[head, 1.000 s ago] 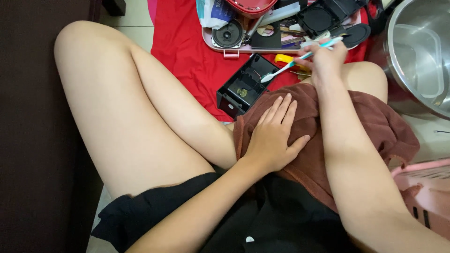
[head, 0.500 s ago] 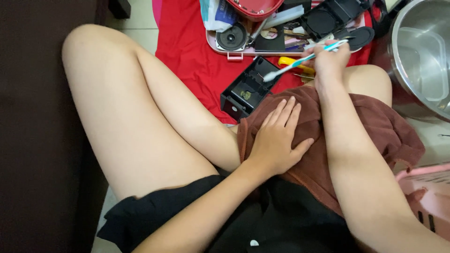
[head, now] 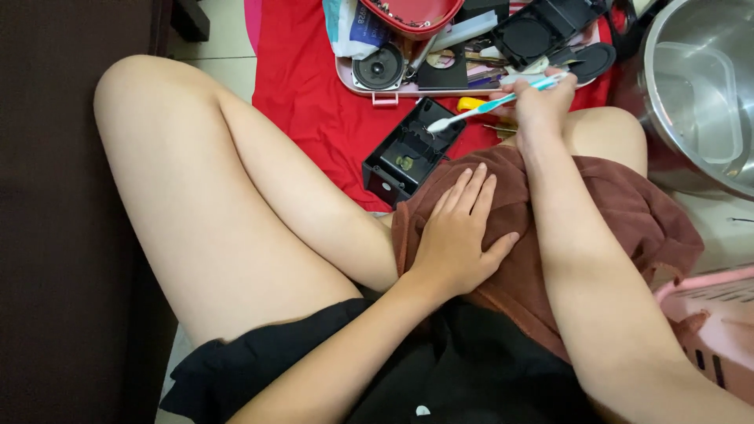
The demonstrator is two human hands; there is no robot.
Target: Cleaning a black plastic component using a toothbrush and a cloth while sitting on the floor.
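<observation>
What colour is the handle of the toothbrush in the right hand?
The toothbrush handle is turquoise with white; the head view shows it in the right hand.

The toothbrush (head: 496,102) is white and turquoise, held nearly level, its white bristle head pointing left over the open black box (head: 412,153). The box lies tilted on the red cloth (head: 314,102), near the cloth's lower edge. The brown towel (head: 620,212) lies crumpled over the lap, just beside the box.

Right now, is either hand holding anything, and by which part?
The right hand holds a toothbrush by its handle end, bristles out over the black box. The left hand holds nothing; it lies flat on the brown cloth.
</observation>
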